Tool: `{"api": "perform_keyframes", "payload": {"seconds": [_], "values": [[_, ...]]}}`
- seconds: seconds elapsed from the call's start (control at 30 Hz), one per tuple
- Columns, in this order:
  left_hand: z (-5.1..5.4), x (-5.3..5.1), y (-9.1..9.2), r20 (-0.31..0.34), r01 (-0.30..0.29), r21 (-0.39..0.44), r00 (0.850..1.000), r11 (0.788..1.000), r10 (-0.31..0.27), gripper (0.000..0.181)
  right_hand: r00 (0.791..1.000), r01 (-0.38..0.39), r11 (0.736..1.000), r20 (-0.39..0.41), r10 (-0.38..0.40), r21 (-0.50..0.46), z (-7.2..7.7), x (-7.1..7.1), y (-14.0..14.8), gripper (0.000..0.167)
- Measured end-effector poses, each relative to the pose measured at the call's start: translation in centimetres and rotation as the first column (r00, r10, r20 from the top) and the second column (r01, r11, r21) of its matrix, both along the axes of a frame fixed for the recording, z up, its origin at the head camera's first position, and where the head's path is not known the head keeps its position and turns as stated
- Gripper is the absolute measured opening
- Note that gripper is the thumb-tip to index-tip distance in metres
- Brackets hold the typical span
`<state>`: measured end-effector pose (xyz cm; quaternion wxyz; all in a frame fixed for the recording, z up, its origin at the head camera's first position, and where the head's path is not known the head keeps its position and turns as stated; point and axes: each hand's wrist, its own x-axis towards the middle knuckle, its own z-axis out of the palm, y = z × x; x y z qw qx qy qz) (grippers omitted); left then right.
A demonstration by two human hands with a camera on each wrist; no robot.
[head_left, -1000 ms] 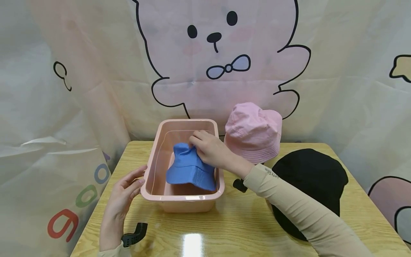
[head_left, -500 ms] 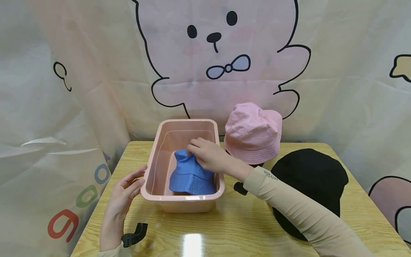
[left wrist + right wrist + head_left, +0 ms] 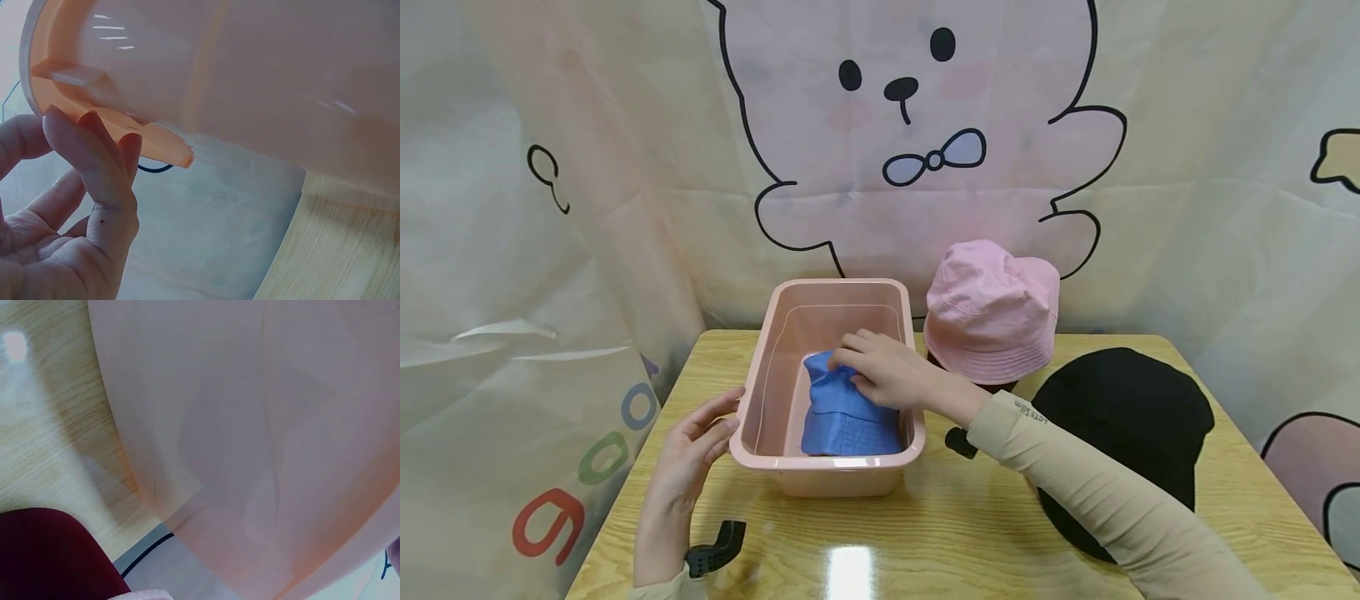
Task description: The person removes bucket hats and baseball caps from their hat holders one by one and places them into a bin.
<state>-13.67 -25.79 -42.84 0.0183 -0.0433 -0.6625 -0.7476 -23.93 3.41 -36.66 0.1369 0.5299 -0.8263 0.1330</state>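
A blue bucket hat (image 3: 850,421) sits inside a pink plastic basin (image 3: 827,462), its brim toward the near wall. My right hand (image 3: 887,367) reaches over the basin's right rim. Its fingers touch the top of the hat's crown, with thumb and index finger apart; the palm side is hidden. At the basin's left rim is my left hand (image 3: 681,462), its fingertips and thumb against the edge. In the left wrist view the fingers (image 3: 90,175) meet the rim's underside. The right wrist view mostly shows the basin's outer wall (image 3: 219,425).
A pink bucket hat (image 3: 992,308) rests on a dark red stand (image 3: 56,556) at the back right. Nearer, a large black hat (image 3: 1123,408) lies partly under my right sleeve (image 3: 1075,467). A printed cloth (image 3: 625,192) hangs behind the wooden table (image 3: 775,542).
The blue hat has come down into the basin and its brim has settled lower. My right hand has lowered with it, and thumb and finger have parted. The left hand stays put.
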Motion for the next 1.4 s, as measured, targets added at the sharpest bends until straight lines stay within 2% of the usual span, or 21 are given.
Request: {"api": "perform_keyframes", "payload": {"seconds": [0.2, 0.43, 0.53, 0.67, 0.8, 1.0, 1.17, 1.4], "values": [[0.0, 0.0, 0.0, 0.001, 0.002, -0.005, 1.0, 1.0, -0.002, 0.037, 1.0, 0.0, 1.0, -0.021, 0.0, 0.019, -0.1, -0.1, -0.4, 0.031], [0.0, 0.0, 0.0, 0.02, -0.003, -0.022, 1.0, 1.0, 0.003, 0.038, 0.995, 0.014, 1.0, -0.095, -0.014, 0.002, 0.0, -0.3, -1.0, 0.028], [0.0, 0.0, 0.0, 0.025, -0.004, -0.023, 1.0, 1.0, 0.005, 0.038, 0.994, 0.019, 1.0, -0.105, -0.017, 0.024, -0.3, -0.3, -1.2, 0.03], [0.0, 0.0, 0.0, 0.02, -0.007, -0.02, 1.0, 1.0, 0.007, 0.038, 0.999, -0.007, 0.994, -0.051, 0.013, 0.105, -0.9, -0.1, -1.3, 0.03], [0.1, -0.1, 0.1, 0.01, -0.007, -0.015, 1.0, 1.0, 0.007, 0.036, 0.999, -0.035, 0.982, 0.042, 0.027, 0.185, -1.2, 0.3, -1.4, 0.029], [0.1, 0.0, 0.0, 0.0, -0.008, 0.0, 1.0, 1.0, 0.008, 0.035, 0.983, -0.059, 0.964, 0.182, 0.011, 0.261, -1.0, 0.9, -1.5, 0.026], [0.0, -0.1, 0.0, 0.0, -0.009, 0.008, 1.0, 1.0, 0.009, 0.035, 0.98, -0.081, 0.971, 0.198, 0.035, 0.227, -1.0, 1.4, -1.1, 0.024], [0.0, -0.1, 0.0, -0.02, 0.008, 0.025, 1.0, 1.0, -0.008, 0.036, 0.981, -0.022, 0.99, 0.196, -0.007, 0.142, -0.6, 1.9, 0.3, 0.023]]}}
